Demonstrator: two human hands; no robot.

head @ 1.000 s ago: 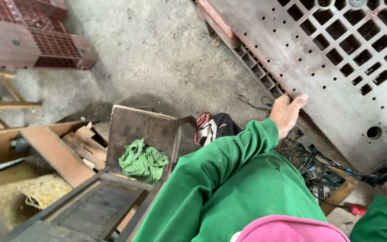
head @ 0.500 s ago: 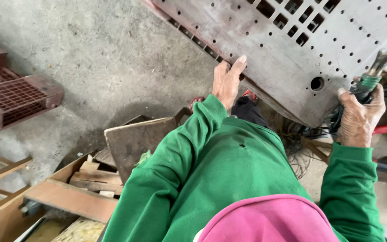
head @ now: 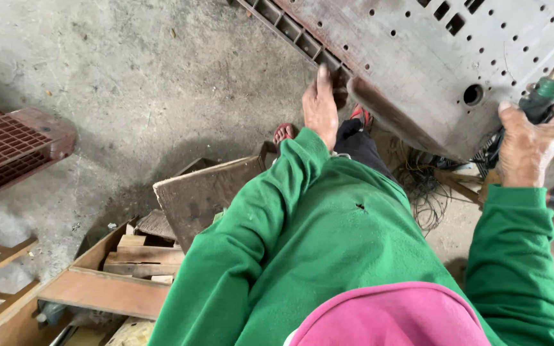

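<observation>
A: Where's it?
B: Big brown perforated plastic pallet (head: 431, 70), tilted over floor. Left hand (head: 320, 106) flat, fingers hooking its ribbed edge; right hand (head: 528, 144) wrapped round green-handled tool (head: 549, 90).
A: Handling?
B: Looks stiff, bulky, probably heavy; grip the rim.

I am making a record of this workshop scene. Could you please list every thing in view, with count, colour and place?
Perforated pallet: one, grey-brown, top right, tilted.
Tool: one, green-banded handle, right edge.
Grid crate: one, reddish, left edge.
Wooden board: one, brown, centre.
Wood scraps: several, pale brown, lower left.
Wires: a tangle, dark, under the pallet.
Left hand: on the pallet's edge.
Right hand: gripping the tool.
</observation>
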